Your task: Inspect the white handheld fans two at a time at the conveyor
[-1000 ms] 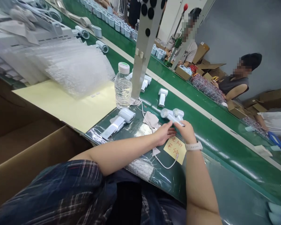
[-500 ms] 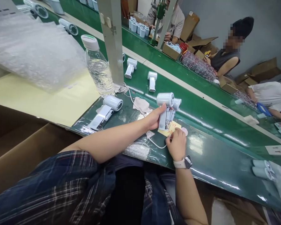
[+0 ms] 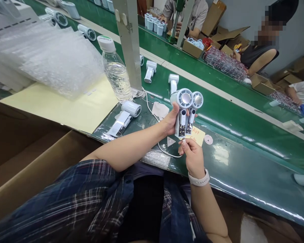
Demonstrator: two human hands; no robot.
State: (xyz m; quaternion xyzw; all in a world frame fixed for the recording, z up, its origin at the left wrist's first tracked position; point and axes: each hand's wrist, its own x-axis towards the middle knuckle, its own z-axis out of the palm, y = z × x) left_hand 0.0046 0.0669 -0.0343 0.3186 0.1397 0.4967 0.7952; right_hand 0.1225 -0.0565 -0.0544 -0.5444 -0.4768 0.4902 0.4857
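My left hand (image 3: 170,121) is wrapped round two light-blue handheld fans side by side, the nearer fan (image 3: 178,98) and the farther fan (image 3: 198,100). Their round silver-centred heads face me, and the open handles show circuit boards. Just below the nearer handle, my right hand (image 3: 194,158), with a white watch strap on the wrist, pinches the plug (image 3: 184,140) of a white cable (image 3: 164,148). Whether the plug touches the handle I cannot tell. Under the hands lies a yellow note (image 3: 198,136) with red writing. Another fan (image 3: 124,118) with an open handle lies to the left.
A water bottle (image 3: 116,76) stands by a metal post (image 3: 130,40). Clear plastic bags (image 3: 58,57) are piled at left on a yellow sheet (image 3: 96,114). More fans (image 3: 150,71) lie on the green conveyor (image 3: 218,92). Co-workers (image 3: 260,57) sit across it.
The two fans have been turned so their heads and open handles face me. My right hand has rolled over and brought the cable plug up beneath the nearer handle. The view has shifted.
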